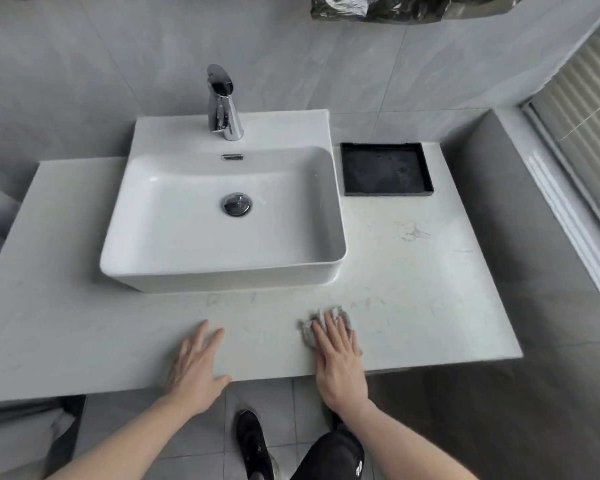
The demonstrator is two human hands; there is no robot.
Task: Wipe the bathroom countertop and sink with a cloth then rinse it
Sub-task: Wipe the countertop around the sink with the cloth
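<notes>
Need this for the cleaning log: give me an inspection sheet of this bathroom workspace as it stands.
Surface: pale marbled stone countertop, faint grey smears near its right side and front edge.
Job's things: crumpled grey cloth lies on the countertop in front of the white rectangular ceramic sink; basin looks dry; chrome faucet shows no water running.
Clutter: black square tray right of the sink, with whitish residue.
Hands: right hand pressed flat on the cloth; left hand flat on the bare countertop edge.
Cables: nothing seen.
Surroundings: grey tiled wall, window blind at right, black shoe on the tiled floor.
</notes>
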